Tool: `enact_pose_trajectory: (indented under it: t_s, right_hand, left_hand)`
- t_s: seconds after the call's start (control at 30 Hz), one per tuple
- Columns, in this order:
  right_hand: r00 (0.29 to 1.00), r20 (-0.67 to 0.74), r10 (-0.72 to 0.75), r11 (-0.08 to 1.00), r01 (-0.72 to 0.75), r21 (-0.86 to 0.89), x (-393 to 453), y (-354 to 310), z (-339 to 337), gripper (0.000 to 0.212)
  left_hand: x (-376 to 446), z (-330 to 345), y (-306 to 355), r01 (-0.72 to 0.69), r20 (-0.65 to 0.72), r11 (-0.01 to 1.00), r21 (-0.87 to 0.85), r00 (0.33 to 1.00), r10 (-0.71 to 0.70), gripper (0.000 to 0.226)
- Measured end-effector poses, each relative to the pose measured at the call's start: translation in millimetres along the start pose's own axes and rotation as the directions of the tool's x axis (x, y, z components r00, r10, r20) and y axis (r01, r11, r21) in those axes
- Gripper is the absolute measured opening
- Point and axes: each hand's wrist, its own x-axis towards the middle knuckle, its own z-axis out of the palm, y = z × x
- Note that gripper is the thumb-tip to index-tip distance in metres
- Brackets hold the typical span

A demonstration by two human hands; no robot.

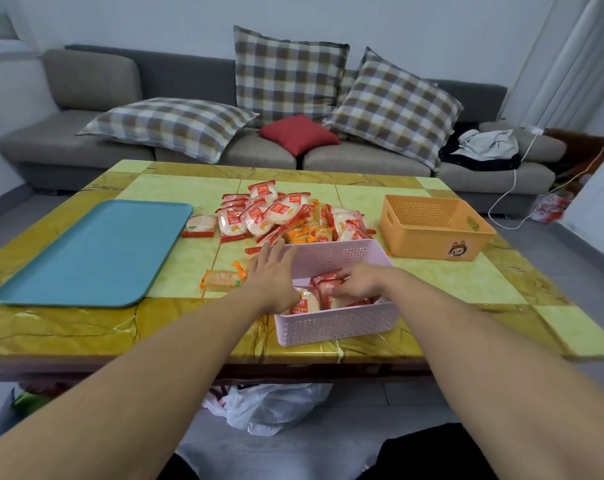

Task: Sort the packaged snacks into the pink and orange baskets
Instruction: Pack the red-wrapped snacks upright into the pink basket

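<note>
We note a yellow-tiled table (176, 188) carrying a blue tray (96, 251), a snack pile (286, 216), an orange basket (435, 226), a pink basket (335, 323), and an orange-wrapped packet (221, 279), apparently a cracker.

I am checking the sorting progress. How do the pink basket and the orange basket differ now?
The pink perforated plastic basket holds red-and-white snack packets; the orange perforated plastic basket looks empty. The pink one stands at the near table edge, the orange one farther right. The orange one bears a cartoon sticker. Both are rectangular.
</note>
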Motion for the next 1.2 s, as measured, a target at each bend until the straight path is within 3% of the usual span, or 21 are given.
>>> enact_pose_trajectory:
  t_s: [0.1,0.2,0.27,0.37,0.43,0.53,0.7,0.87,1.03,1.2]
  right_hand:
    - [0.999,0.049,-0.022,1.0,0.023,-0.011,-1.8,-15.0,-2.3,0.075]
    - [0.996,0.057,0.063,0.99,-0.056,-0.127,0.9,-28.1,-6.0,0.082]
    - [0.985,-0.165,0.057,0.979,-0.088,-0.185,3.4,-40.1,-14.4,0.068]
    - [0.839,-0.543,-0.023,0.998,-0.016,-0.068,7.9,-65.6,-28.7,0.041]
    - [0.771,-0.632,-0.076,0.997,0.07,-0.034,15.2,-87.1,-32.9,0.025]
    - [0.784,-0.604,-0.144,0.983,0.181,0.0,41.1,-114.9,-33.0,0.006]
    - [0.846,-0.494,-0.202,0.978,0.202,-0.055,115.9,-150.4,-44.6,0.064]
    - [0.924,-0.35,-0.154,0.988,0.152,-0.033,194.3,-166.3,-65.3,0.113]
    - [0.98,-0.183,-0.076,0.987,0.048,-0.152,248.8,-175.6,-85.8,0.148]
    - [0.996,-0.079,-0.04,0.993,0.031,-0.116,277.4,-183.1,-90.6,0.156]
  left_hand:
    - [-0.9,1.1,0.1,-0.009,-0.016,1.0,-0.018,1.0,0.008,0.099]
    - [-1.5,0.6,-4.5,-0.047,-0.031,0.995,-0.085,0.999,0.045,0.088]
    - [-2.2,-2.7,-13.6,-0.092,-0.058,0.975,-0.204,0.995,0.082,0.074]
    - [-4.5,-13.2,-36.8,-0.097,-0.182,0.918,-0.384,0.983,0.027,0.059]
    - [0.3,-23.4,-59.2,-0.023,-0.228,0.914,-0.406,0.971,-0.076,0.059]
    - [16.5,-38.5,-96.7,0.082,-0.235,0.925,-0.371,0.955,-0.179,0.061]
    - [74.3,-54.5,-157.0,0.174,-0.219,0.923,-0.344,0.941,-0.259,0.071]
    - [138.9,-41.2,-195.9,0.26,-0.059,0.936,-0.238,0.958,-0.281,0.1]
    - [182.4,-25.5,-214.0,0.27,0.015,0.959,-0.087,0.963,-0.27,0.122]
    - [192.5,-24.5,-218.6,0.248,0.004,0.968,0.041,0.969,-0.249,0.127]
